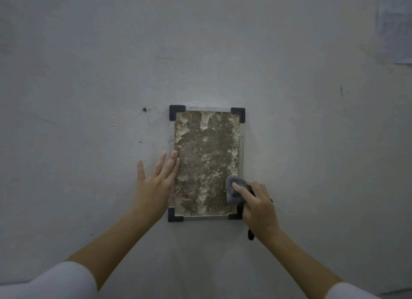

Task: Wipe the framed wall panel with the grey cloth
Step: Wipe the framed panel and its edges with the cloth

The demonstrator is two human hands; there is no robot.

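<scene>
A framed wall panel (206, 163) with black corner brackets hangs on a grey wall (89, 64). The right hand (258, 206) grips a bunched grey cloth (234, 190) against the panel's lower right (covering that corner bracket). The left hand (153, 183) lies flat, fingers spread, on the left edge.

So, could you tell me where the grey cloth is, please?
The crumpled grey cloth is under the right hand, pressed on the mottled brown framed wall panel's lower right corner.
</scene>
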